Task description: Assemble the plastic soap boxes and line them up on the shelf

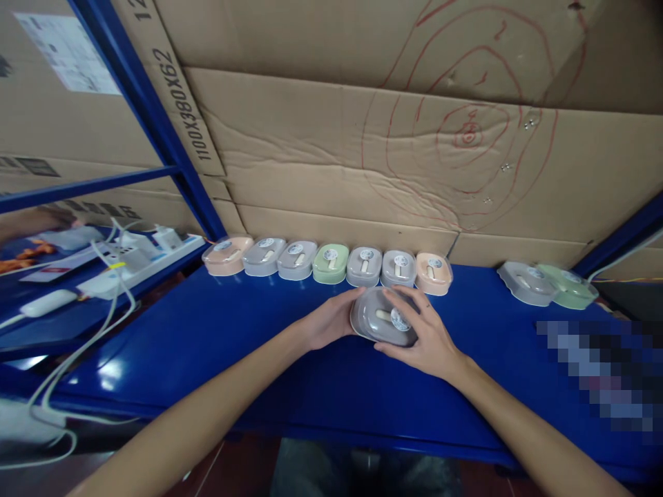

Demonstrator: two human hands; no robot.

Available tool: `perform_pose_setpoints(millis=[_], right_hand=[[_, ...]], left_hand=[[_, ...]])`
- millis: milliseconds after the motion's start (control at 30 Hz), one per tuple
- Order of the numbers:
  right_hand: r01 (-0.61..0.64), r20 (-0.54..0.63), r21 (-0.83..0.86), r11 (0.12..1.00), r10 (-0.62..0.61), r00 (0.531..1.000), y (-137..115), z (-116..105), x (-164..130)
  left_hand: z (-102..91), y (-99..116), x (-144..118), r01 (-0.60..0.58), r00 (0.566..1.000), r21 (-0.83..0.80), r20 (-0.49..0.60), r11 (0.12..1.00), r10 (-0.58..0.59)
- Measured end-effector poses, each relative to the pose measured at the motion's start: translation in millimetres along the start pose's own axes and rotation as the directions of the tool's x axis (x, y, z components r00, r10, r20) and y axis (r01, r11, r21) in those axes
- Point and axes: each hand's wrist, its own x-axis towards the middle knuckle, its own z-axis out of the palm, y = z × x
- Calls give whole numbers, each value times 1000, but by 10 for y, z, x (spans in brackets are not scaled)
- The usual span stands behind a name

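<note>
A grey lidded container with a clear cover, a pale handle and a round label sits between my hands, over the blue table. My left hand grips its left side, fingertips partly hidden behind it. From the right, my right hand spreads over the lid, with the thumb along the near edge. Just behind stands a row of several similar containers: a peach one at the left end, a green one near the middle and another peach one at the right end, the others grey.
Another grey container and a green one stand at the back right. A power strip with white cables lies on the left shelf, where another person's hand shows. Cardboard with red rings backs the table.
</note>
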Motion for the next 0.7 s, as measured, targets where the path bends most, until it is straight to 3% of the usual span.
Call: perform_pose_setpoints(millis=[267, 400, 500, 567, 700], right_hand=[[-27, 15, 24, 999, 26, 1000, -16, -4, 9], [-195, -22, 179, 964, 202, 979, 9, -36, 33], [-356, -24, 374, 856, 392, 919, 67, -26, 48], [-438, 43, 504, 744, 485, 873, 101, -3, 55], [-540, 173, 617, 572, 570, 803, 124, 34, 68]], left_hand=[[33, 1, -46, -41, 993, 145, -108, 989, 57], [17, 55, -62, -49, 988, 160, -135, 986, 71], [-8, 91, -77, -74, 988, 159, -125, 985, 94], [-32, 99, -84, -87, 989, 163, -107, 983, 105], [-82, 94, -92, -88, 991, 197, -79, 976, 105]])
